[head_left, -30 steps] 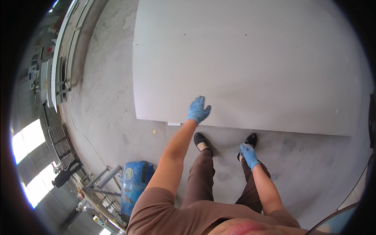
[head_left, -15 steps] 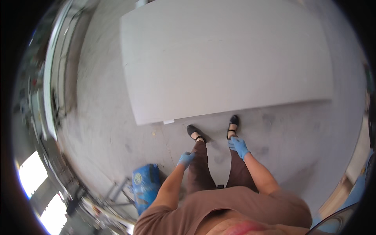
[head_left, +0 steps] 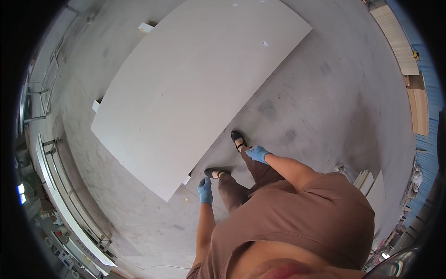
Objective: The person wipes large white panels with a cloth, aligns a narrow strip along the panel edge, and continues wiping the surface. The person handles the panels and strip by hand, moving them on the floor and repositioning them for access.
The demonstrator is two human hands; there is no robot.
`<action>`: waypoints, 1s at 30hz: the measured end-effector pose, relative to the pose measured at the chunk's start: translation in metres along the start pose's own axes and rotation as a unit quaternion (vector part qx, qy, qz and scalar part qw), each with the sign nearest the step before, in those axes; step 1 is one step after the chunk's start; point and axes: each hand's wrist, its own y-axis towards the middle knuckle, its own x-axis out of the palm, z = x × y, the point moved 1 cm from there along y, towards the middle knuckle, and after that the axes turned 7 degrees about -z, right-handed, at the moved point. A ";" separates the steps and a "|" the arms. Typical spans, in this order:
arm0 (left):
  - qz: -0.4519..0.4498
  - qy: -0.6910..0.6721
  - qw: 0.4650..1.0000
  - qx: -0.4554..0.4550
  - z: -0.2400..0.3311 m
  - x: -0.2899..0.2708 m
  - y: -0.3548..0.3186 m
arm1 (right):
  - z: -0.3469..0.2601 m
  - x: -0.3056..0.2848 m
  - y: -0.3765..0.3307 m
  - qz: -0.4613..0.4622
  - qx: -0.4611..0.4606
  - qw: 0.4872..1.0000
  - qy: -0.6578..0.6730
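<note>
A large pale grey board [head_left: 195,88] lies flat on the concrete floor, raised a little on small white blocks [head_left: 186,179]. I stand at its near long edge in black shoes. My left hand [head_left: 205,190], in a blue glove, hangs beside my left leg, holding nothing, close to the board's near corner. My right hand [head_left: 258,153], also in a blue glove, hangs by my right thigh near my right shoe [head_left: 238,138] and is empty, with loosely curled fingers.
Metal frames and long rails [head_left: 60,186] run along the left wall. Stacked wooden boards [head_left: 399,42] lie at the upper right by a blue wall. A few white panels [head_left: 371,186] lean at the right. Concrete floor [head_left: 325,93] surrounds the board.
My view has turned, so the board now lies diagonally to the upper left. My left hand dropped from the board's edge to my side. I have stepped along the edge.
</note>
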 end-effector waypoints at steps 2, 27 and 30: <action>-0.017 0.062 0.997 0.052 0.028 0.039 -0.020 | -0.004 -0.030 -0.015 0.030 0.116 0.989 -0.090; 0.004 0.083 0.884 0.459 0.055 0.254 -0.423 | 0.065 0.079 -0.094 -0.312 -0.225 0.702 -0.599; 0.070 0.017 0.945 0.319 -0.038 0.226 -0.439 | 0.085 0.161 -0.165 -0.411 -0.238 0.620 -0.625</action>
